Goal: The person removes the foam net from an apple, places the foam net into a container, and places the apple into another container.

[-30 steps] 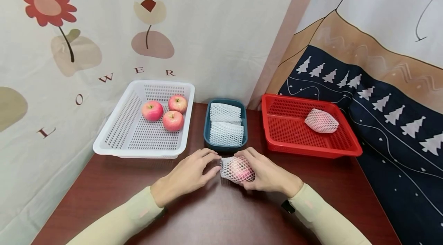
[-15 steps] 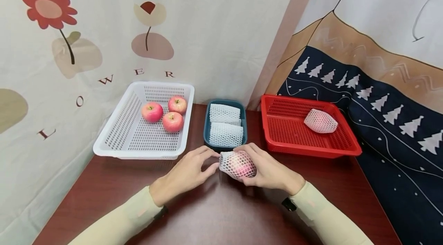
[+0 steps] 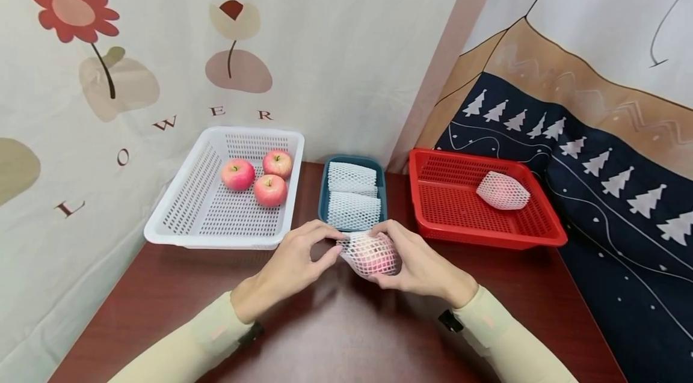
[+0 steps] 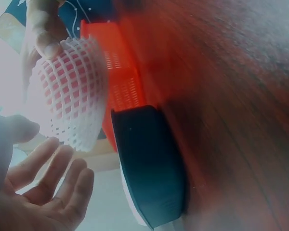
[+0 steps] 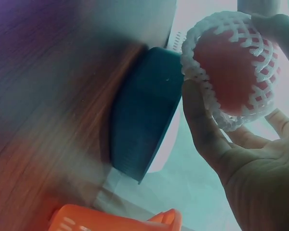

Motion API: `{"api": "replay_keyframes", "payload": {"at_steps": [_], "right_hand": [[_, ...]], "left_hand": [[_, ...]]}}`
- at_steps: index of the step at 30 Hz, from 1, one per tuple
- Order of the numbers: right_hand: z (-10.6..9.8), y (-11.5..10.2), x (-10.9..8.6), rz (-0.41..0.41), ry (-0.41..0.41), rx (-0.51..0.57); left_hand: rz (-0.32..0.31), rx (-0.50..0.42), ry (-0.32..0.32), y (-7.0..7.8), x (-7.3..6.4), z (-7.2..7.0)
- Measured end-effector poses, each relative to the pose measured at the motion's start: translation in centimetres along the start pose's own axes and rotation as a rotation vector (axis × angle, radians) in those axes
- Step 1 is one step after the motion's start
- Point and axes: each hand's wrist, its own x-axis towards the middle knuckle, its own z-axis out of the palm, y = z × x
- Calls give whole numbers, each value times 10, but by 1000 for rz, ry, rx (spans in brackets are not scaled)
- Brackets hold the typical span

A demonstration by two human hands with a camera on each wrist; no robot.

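My right hand (image 3: 425, 266) grips an apple (image 3: 379, 263) wrapped in a white foam fruit net (image 3: 358, 246), just in front of the blue tray. In the right wrist view, the red apple (image 5: 226, 72) shows bare through the net's wide opening on that side. Thumb and fingertips of my left hand (image 3: 295, 266) pinch the net's narrower left end, which is drawn out to a point. From the left wrist, the net (image 4: 72, 91) covers the apple, and my left hand's other fingers (image 4: 79, 187) are spread below its end.
A white basket (image 3: 178, 232) with three bare apples (image 3: 271, 190) stands at the left. Foam nets (image 3: 354, 210) lie in the blue tray (image 3: 383, 190) at the centre back. A red basket (image 3: 444, 202) at the right holds one netted apple (image 3: 503, 190).
The netted apple has shifted slightly back towards the blue tray, in my right hand. My left fingers have closed on the net's left end, which is now pulled out leftward.
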Motion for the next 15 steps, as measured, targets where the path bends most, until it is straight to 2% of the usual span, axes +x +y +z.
{"api": "replay_keyframes", "payload": {"at_steps": [10,15], "right_hand": [[2,-3,2,13,48,4],[2,-4,2,14,66,54]], "left_hand": [[40,-102,40,5,5,-4],[38,-144,45,9,6,-7]]}}
